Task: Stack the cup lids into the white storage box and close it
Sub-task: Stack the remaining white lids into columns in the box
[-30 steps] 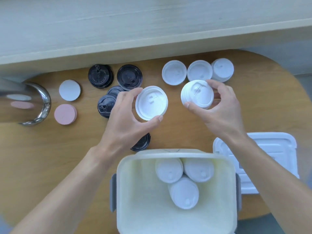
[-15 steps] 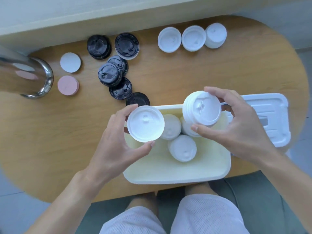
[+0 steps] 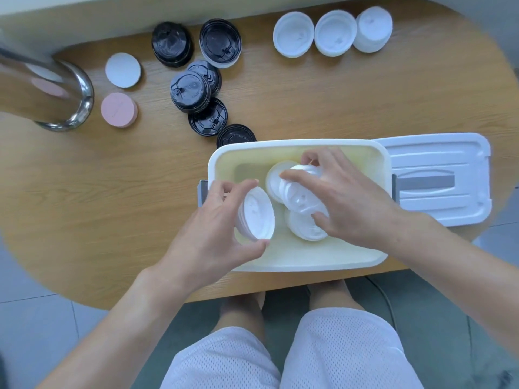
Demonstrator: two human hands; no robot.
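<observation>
The white storage box (image 3: 295,146) stands open at the table's near edge. My left hand (image 3: 213,231) grips a tilted stack of white cup lids (image 3: 257,214) over the box's left part. Inside the box, my right hand (image 3: 345,200) holds another stack of white lids (image 3: 302,196), lowered among white lids (image 3: 304,228) that lie on the bottom. The box's white cover (image 3: 443,178) lies flat on the table to the right. More white lids (image 3: 334,32) sit at the far edge, and several black lids (image 3: 193,91) lie left of centre.
A shiny metal container (image 3: 56,91) stands at the far left. Next to it lie a white disc (image 3: 123,70) and a pink disc (image 3: 118,109). One black lid (image 3: 234,136) touches the box's far rim. My knees show below the table edge.
Both hands moved down into the box with their lid stacks. The right stack went in among the lids on the bottom; the left stack tilted on edge. The view shifted closer.
</observation>
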